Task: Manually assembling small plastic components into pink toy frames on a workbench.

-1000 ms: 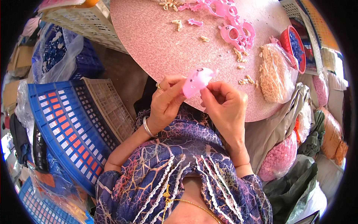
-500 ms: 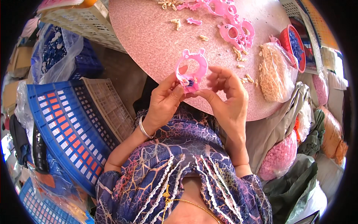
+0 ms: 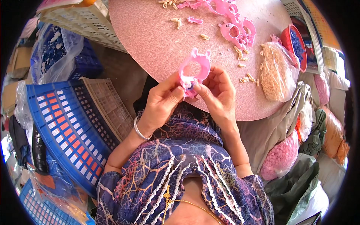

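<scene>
Pink plastic frame [image 3: 194,71], flat a second earlier, stood upright, pinched between left hand [image 3: 162,105] and right hand [image 3: 217,93].

Round pink table [image 3: 157,41], blue crate [image 3: 63,123] alongside

A round pink speckled counter [image 3: 157,41] carries a heap of pink plastic frames [image 3: 234,22] near its far edge, with small beige bits [image 3: 240,56] scattered beside them. A clear bag of beige pieces [image 3: 273,73] lies at the counter's right rim, just beside a red bowl of blue parts [image 3: 296,45]. Left of the counter stands a blue crate [image 3: 62,120] with a beige crate [image 3: 108,107] set against it, and a white basket [image 3: 80,22] behind. A bag of pink pieces [image 3: 281,157] sits low on the right.
</scene>
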Demonstrator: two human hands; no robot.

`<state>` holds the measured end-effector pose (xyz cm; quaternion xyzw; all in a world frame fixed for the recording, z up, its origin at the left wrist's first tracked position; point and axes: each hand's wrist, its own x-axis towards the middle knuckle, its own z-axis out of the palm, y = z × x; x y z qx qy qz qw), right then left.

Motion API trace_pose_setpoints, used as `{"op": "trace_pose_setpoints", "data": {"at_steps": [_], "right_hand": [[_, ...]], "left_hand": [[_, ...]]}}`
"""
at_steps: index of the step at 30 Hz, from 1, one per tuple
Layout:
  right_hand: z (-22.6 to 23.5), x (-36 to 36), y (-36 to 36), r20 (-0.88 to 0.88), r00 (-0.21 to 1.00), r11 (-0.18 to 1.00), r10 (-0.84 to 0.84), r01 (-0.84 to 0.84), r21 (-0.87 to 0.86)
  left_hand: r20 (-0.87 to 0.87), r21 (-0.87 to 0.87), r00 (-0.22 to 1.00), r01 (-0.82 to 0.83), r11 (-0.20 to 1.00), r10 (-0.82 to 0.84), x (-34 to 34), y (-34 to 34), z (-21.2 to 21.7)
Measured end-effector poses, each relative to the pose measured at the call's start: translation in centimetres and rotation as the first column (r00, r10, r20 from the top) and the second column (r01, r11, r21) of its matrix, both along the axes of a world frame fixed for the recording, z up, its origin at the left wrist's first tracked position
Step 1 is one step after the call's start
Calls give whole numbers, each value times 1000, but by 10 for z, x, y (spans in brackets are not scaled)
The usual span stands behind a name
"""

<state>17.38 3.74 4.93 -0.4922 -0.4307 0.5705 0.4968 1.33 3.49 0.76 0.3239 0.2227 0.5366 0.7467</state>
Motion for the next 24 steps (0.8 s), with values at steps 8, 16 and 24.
{"op": "trace_pose_setpoints", "data": {"at_steps": [8,16,24], "right_hand": [[-2,4,5,-138,990,992,-22,4,-128],[-9,1,1,-315,942,973,-115,42,-228],[1,-6,-4,-224,974,986,-44,6,-166]], "left_hand": [[106,-224,993,64,973,-41,1,1,15],[-377,917,226,230,327,898,-7,0,11],[-634,726,348,-41,687,691,-5,-3,10]]}}
